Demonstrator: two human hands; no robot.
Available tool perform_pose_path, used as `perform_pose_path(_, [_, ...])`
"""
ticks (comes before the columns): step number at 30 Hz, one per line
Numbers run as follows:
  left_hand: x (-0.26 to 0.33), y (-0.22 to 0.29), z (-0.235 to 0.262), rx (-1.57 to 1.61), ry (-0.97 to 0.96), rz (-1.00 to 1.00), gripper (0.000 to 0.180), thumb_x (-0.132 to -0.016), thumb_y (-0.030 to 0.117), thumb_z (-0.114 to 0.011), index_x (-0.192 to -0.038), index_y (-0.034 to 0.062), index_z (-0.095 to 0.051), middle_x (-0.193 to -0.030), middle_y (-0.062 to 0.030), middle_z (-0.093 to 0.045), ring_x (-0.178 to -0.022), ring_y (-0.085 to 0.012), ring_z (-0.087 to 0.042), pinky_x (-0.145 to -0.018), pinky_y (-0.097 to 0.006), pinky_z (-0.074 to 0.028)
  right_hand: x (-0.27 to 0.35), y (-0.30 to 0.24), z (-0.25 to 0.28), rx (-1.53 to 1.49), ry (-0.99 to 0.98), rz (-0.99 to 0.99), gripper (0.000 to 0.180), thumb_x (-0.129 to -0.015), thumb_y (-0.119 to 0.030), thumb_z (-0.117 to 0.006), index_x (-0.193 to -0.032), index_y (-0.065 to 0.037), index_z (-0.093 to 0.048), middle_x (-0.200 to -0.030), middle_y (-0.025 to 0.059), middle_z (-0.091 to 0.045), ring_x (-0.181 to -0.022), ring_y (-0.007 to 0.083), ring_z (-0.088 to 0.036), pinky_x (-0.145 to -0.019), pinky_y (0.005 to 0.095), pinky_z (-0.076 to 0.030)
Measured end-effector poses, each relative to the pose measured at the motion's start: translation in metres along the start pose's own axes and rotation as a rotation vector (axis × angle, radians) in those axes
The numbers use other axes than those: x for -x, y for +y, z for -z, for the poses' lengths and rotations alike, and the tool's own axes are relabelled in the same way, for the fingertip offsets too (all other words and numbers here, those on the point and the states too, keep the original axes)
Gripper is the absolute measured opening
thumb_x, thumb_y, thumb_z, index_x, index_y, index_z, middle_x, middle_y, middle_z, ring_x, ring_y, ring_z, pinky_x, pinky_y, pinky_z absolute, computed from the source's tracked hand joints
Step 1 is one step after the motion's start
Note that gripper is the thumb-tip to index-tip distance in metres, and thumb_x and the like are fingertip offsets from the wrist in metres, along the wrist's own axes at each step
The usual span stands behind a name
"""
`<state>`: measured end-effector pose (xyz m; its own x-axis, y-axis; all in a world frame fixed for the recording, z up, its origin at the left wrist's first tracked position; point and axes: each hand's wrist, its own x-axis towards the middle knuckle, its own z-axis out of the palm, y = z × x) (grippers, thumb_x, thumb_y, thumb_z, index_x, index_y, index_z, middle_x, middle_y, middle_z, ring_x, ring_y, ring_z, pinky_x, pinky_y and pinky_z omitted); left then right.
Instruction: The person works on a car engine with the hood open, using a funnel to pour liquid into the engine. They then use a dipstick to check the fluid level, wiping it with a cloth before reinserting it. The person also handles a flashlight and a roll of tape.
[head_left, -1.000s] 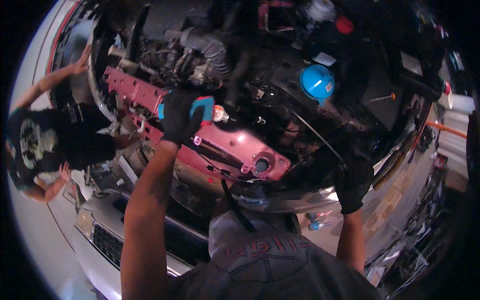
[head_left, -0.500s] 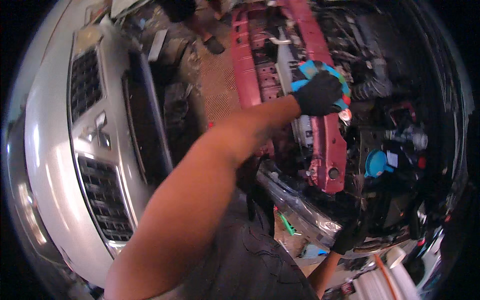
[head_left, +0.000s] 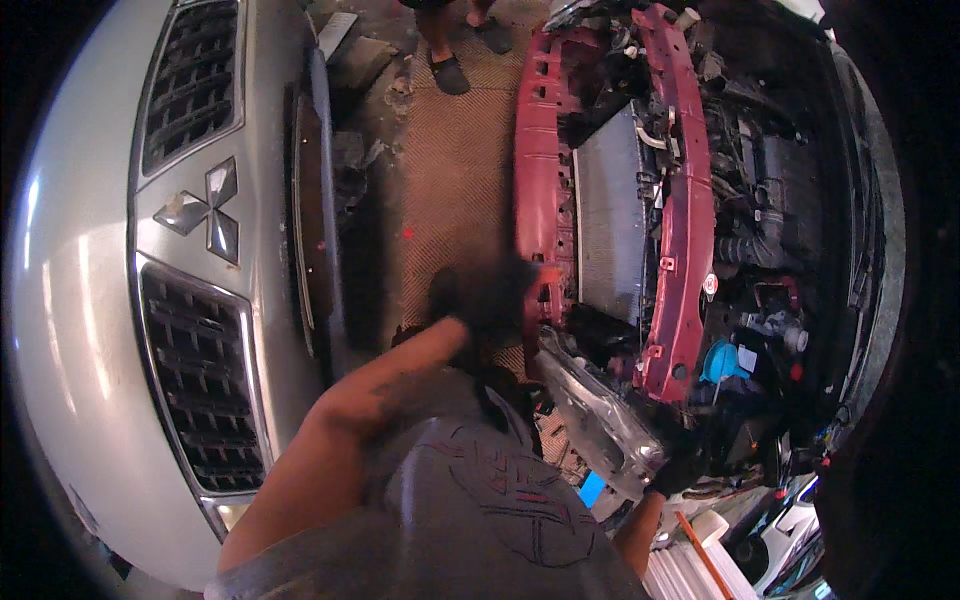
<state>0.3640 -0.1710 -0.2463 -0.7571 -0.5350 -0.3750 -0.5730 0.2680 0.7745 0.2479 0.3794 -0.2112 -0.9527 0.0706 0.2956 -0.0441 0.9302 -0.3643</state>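
Observation:
My left hand (head_left: 497,295), in a black glove, is over the gap beside the red front panel (head_left: 540,180) of an opened car front. It is smeared by motion, so its fingers and anything in them cannot be made out. My right hand (head_left: 678,472), also in a dark glove, is at the near end of a clear headlight (head_left: 600,415). Its fingers are lost in shadow, and I cannot tell whether they grip the lamp. A grey radiator (head_left: 612,210) stands between the front panel and a red crossbar (head_left: 683,220).
A silver car front with black grilles (head_left: 205,370) stands on the left. A blue funnel (head_left: 722,362) sits in the engine bay. Across the patterned floor mat (head_left: 450,150), another person's feet in dark shoes (head_left: 450,75) show at the far end.
My left hand has drawn back from the red crossbar toward the front panel. The bright blue cloth bundle it held there is out of sight. My right hand stays by the headlight.

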Motion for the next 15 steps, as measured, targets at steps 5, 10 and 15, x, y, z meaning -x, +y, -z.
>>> perform_pose_path(5, [0.068, -0.252, 0.017, 0.003, 0.161, 0.048, 0.029, -0.096, 0.022, -0.052, -0.117, 0.0056, -0.063, -0.112, -0.0159, -0.065, -0.105, -0.0301, -0.061, -0.092, -0.042, -0.047, 0.018, -0.05, -0.028, -0.036, -0.094, 0.014, 0.031, -0.097, -0.021, -0.064, -0.117, 0.002, -0.067, -0.115, 0.014, -0.069, -0.103, 0.0229, -0.063, -0.091, 0.0366, -0.051])
perform_pose_path(10, [0.111, -0.34, 0.027, 0.657, 0.183, 0.182, 0.031, -0.102, 0.032, -0.05, -0.114, 0.0066, -0.063, -0.105, -0.0036, -0.067, -0.093, -0.0167, -0.063, -0.088, -0.034, -0.051, 0.013, -0.105, -0.029, -0.265, -0.059, -0.094, 0.034, -0.097, -0.023, -0.064, -0.119, 0.002, -0.066, -0.109, 0.0126, -0.071, -0.096, 0.0198, -0.064, -0.085, 0.0355, -0.052])
perform_pose_path(15, [0.112, -0.271, 0.073, 0.048, -0.062, 0.045, 0.037, -0.106, 0.036, -0.042, -0.113, 0.0057, -0.063, -0.105, -0.0041, -0.066, -0.094, -0.0178, -0.062, -0.085, -0.034, -0.052, 0.022, -0.086, -0.025, 0.001, 0.039, 0.042, 0.036, -0.096, -0.024, -0.064, -0.12, 0.002, -0.066, -0.115, 0.0163, -0.069, -0.105, 0.0253, -0.063, -0.094, 0.0391, -0.047])
